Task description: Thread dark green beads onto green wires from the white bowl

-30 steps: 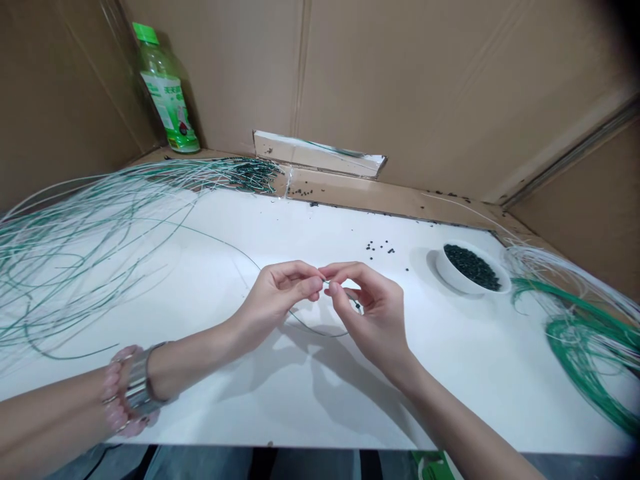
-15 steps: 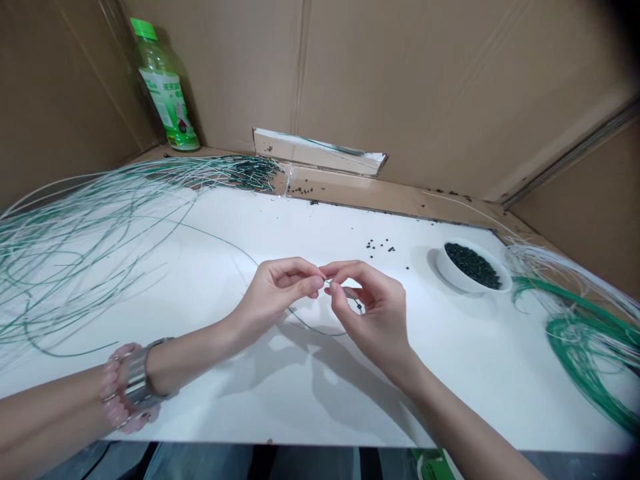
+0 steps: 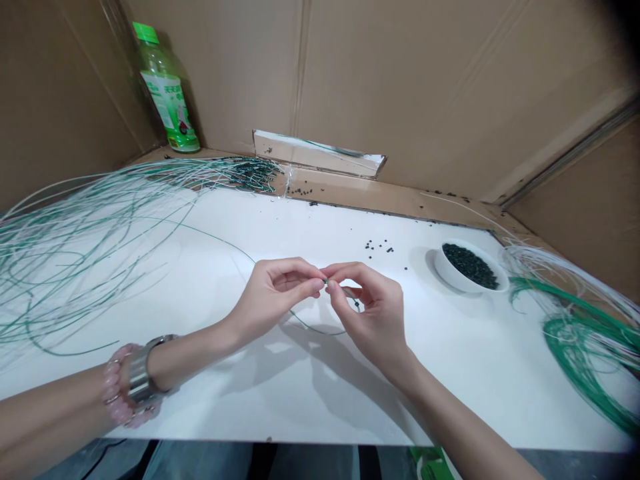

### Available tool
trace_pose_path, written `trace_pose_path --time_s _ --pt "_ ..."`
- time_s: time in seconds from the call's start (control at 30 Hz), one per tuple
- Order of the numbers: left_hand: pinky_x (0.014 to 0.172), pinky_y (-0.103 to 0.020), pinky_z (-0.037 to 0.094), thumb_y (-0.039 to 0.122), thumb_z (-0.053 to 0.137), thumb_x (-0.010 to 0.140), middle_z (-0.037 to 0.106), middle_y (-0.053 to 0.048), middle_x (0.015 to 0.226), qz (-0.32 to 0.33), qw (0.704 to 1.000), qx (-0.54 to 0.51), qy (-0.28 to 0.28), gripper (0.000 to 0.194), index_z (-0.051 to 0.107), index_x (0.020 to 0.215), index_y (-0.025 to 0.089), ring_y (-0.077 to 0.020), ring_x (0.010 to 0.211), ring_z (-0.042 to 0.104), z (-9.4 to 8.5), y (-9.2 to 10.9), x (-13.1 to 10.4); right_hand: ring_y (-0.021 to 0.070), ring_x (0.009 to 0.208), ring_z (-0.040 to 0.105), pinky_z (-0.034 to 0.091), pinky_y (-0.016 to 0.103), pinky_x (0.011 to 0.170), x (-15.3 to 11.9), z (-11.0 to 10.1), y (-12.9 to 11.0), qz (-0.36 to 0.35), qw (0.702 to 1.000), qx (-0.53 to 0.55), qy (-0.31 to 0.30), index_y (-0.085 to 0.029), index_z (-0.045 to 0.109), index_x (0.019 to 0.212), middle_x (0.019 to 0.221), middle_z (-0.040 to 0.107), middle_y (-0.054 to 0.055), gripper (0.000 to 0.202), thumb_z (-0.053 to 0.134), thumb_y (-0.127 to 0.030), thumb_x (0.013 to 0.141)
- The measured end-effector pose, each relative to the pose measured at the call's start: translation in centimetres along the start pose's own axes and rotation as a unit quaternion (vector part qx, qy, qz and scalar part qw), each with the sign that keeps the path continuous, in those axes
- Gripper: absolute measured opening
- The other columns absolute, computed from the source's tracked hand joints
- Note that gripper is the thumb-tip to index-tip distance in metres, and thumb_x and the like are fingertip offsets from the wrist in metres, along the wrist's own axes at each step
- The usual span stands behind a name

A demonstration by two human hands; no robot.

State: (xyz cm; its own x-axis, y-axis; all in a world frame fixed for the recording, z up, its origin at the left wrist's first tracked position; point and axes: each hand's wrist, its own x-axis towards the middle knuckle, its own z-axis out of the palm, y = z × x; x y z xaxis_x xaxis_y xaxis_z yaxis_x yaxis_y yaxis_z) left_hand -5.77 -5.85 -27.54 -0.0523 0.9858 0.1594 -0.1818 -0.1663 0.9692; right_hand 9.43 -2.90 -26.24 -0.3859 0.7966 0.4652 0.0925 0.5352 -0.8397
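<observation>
Near the middle of the white board (image 3: 225,393), my left hand (image 3: 283,287) and my right hand (image 3: 370,300) meet fingertip to fingertip. Thumb and forefinger of each pinch a thin green cord (image 3: 320,331), which loops below the fingers and runs off to the upper left. A small dark bead (image 3: 357,305) shows on the cord by my right palm. What lies exactly between the fingertips is too small to make out. Several loose black beads (image 3: 370,247) lie beyond my right hand. To the right stands a white bowl (image 3: 450,279) of dark beads (image 3: 470,265).
Green and white cords (image 3: 85,233) spread over the left side, their beaded ends (image 3: 255,175) at the back. Coiled green cord (image 3: 575,360) and white cords (image 3: 555,260) lie at the right. A green bottle (image 3: 167,100) stands at the back left against cardboard walls (image 3: 380,73).
My right hand's thumb and forefinger have come slightly closer to my left fingertips. Otherwise both hands stay in nearly the same place.
</observation>
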Motion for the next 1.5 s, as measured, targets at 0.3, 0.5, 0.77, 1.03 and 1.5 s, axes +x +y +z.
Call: trace_pose_path --time_s 0.3,0.5,0.77,1.03,1.5 --pt "0.063 -0.010 0.050 0.020 0.069 0.076 0.066 0.004 0.067 -0.026 1.000 -0.012 0.004 0.004 0.069 0.073 0.017 -0.0036 0.062 0.062 0.1 0.0 0.1 0.0094 0.074 0.067 0.056 0.015 0.058 0.0 0.0 -0.2 0.038 0.999 0.005 0.013 -0.018 0.062 0.075 0.083 0.072 0.002 0.007 0.059 -0.015 0.080" --pt "0.065 -0.012 0.050 0.022 0.067 0.078 0.065 0.004 0.068 -0.021 1.000 0.009 -0.003 0.006 0.067 0.076 0.017 -0.0048 0.064 0.061 0.0 -0.1 -0.2 0.0101 0.072 0.067 0.057 0.018 0.060 0.1 -0.2 -0.4 -0.006 0.999 -0.053 0.007 -0.017 0.061 0.073 0.077 0.071 0.001 0.008 0.058 -0.011 0.077" --pt "0.066 -0.017 0.049 0.024 0.065 0.079 0.063 0.002 0.070 -0.002 0.998 0.067 -0.005 0.008 0.065 0.077 0.016 -0.0076 0.066 0.060 0.0 -0.2 -0.3 0.0100 0.070 0.066 0.057 0.018 0.057 0.2 -0.2 -0.3 -0.002 0.997 -0.076 -0.004 -0.018 0.061 0.074 0.074 0.069 -0.001 0.008 0.057 -0.011 0.076" --pt "0.063 -0.021 0.047 0.018 0.061 0.080 0.066 -0.002 0.074 0.086 0.971 0.220 -0.015 0.007 0.066 0.077 0.015 -0.0112 0.069 0.059 -0.3 -0.1 0.2 0.0077 0.058 0.060 0.054 0.018 0.053 0.3 -0.6 -0.1 -0.033 0.989 -0.137 -0.046 -0.017 0.062 0.075 0.069 0.066 -0.001 0.010 0.054 -0.013 0.080" --pt "0.066 -0.022 0.050 0.023 0.064 0.077 0.067 -0.002 0.069 0.045 0.990 0.131 -0.013 0.011 0.067 0.073 0.012 -0.0111 0.066 0.061 -0.6 -0.6 1.1 0.0129 0.054 0.068 0.057 0.021 0.050 1.1 -1.1 1.3 0.097 0.994 0.054 -0.022 -0.018 0.067 0.076 0.064 0.070 -0.001 0.008 0.072 -0.024 0.073"
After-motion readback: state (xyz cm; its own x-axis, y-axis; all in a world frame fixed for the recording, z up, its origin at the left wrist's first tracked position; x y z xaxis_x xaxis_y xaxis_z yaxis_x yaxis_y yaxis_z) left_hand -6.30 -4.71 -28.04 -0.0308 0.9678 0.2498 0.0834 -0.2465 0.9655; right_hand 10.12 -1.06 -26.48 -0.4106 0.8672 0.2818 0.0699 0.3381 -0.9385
